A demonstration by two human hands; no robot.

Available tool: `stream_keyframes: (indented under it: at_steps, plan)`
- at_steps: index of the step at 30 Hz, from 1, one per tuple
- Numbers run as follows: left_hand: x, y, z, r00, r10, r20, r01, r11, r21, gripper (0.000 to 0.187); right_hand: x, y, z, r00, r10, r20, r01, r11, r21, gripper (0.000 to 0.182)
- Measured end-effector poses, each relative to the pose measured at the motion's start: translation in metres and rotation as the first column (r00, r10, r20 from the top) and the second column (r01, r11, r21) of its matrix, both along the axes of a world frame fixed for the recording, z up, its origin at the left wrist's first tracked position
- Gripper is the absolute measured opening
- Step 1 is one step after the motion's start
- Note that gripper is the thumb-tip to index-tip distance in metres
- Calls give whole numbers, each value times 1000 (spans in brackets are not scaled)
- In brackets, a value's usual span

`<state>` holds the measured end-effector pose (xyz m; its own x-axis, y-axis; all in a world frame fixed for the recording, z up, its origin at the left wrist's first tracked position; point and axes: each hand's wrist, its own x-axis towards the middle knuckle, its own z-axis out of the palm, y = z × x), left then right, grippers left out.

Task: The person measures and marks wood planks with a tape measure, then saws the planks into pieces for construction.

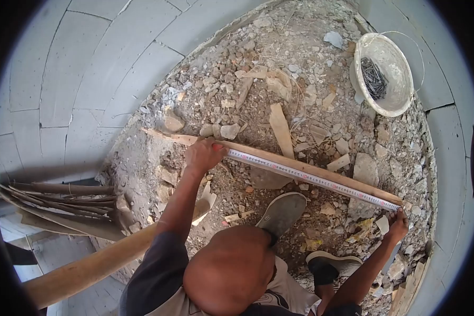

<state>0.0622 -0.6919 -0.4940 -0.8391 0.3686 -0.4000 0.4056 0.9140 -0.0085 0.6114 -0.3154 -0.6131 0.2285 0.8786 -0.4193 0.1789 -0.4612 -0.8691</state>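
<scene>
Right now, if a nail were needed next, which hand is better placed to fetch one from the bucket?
Probably the right hand: at one end of the tape, it is nearer the bucket and its nails. The left hand grips the wooden strip farther off.

Head view looks steeply down — over hands (pixel 203 154) and rubble (pixel 210 87).

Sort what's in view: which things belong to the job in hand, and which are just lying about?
Apparently in the job:
tape measure, stretched between left hand and right hand
wooden strip alongside it

Apparently lying about:
bucket with what look like nails
stacked thin sheets
round wooden pole
stone rubble
</scene>
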Motion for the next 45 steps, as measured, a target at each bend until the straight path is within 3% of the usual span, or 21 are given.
stream_keyframes:
  at_steps: [6, 17, 35, 38, 39, 40, 42, 44, 45]
  plan:
    - [-14, -1, 2, 996, 4, 85, 0, 999, -37, 48, 9, 6, -5, 1000, 8, -19, -9, 999, -33, 14]
    - [-38, -28, 1, 994, 109, 30, -105, 986, -127, 48, 2, 7, 6, 1000, 5, 17, -4, 999, -47, 17]
    - [-40, -21, 2, 993, 114, 35, -107, 983, -151, 48, -11, -1, 16, 1000, 11, -11, -11, 1000, -20, 13]
    - [-36, -24, 2, 999, 39, -34, -42, 996, -82, 48, -16, -6, 17, 1000, -23, -14, 23, 1000, 2, 13]
    - [-33, -19, 8, 996, 90, -13, -91, 993, -81, 45, -18, -7, 17, 999, -35, 0, 35, 999, -2, 10]
    - [-42, -34, -8, 1000, -8, -25, 8, 1000, -31, 46, -25, -11, 21, 998, -50, -24, 50, 999, 3, 9]
    - [-40, -29, -9, 996, -47, -71, 43, 998, -51, 42, -28, -16, 23, 1000, -22, -7, 23, 998, 62, 10]
    - [-52, -44, -23, 990, -143, -15, 144, 983, 113, 40, -33, -20, 23, 997, -50, -52, 55, 994, 91, 10]
    - [-56, -50, -28, 975, -201, -90, 208, 975, 77, 39, -36, -21, 22, 994, -80, -74, 86, 993, 82, 12]
